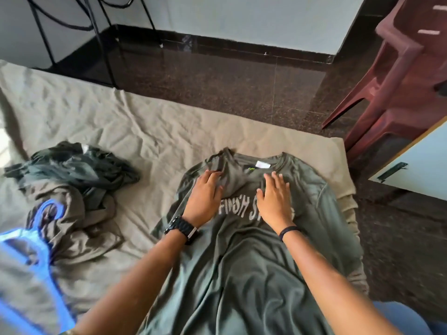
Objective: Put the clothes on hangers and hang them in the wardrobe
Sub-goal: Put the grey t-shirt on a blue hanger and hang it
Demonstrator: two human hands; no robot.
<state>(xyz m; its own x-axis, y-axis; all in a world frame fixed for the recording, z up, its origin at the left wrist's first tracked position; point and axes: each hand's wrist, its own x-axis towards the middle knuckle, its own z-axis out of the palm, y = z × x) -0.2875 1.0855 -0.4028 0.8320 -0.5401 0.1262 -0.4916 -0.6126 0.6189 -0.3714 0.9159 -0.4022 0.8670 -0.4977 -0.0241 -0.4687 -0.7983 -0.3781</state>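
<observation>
Shirt [242,262]: olive green, spread flat face up on the bed at right, collar toward the floor edge; pale print across the chest, partly covered by both hands.
Left hand [205,197]: palm down on the shirt's chest left of the collar, fingers straight and released, gripping nothing; a black watch [181,229] on the wrist.
Right hand [274,199]: flat on the chest just right of the left hand, fingers straight and slightly spread, gripping nothing; a dark band [289,232] on the wrist.
Clothes pile [72,184]: crumpled dark green and olive garments, on the sheet well left of the shirt.
Hangers [36,250]: blue plastic, blurred, at the left edge beside the pile.
Sheet [145,126]: wrinkled beige, covers the bed.
Chairs [399,76]: maroon plastic, stacked on the dark floor at upper right.
</observation>
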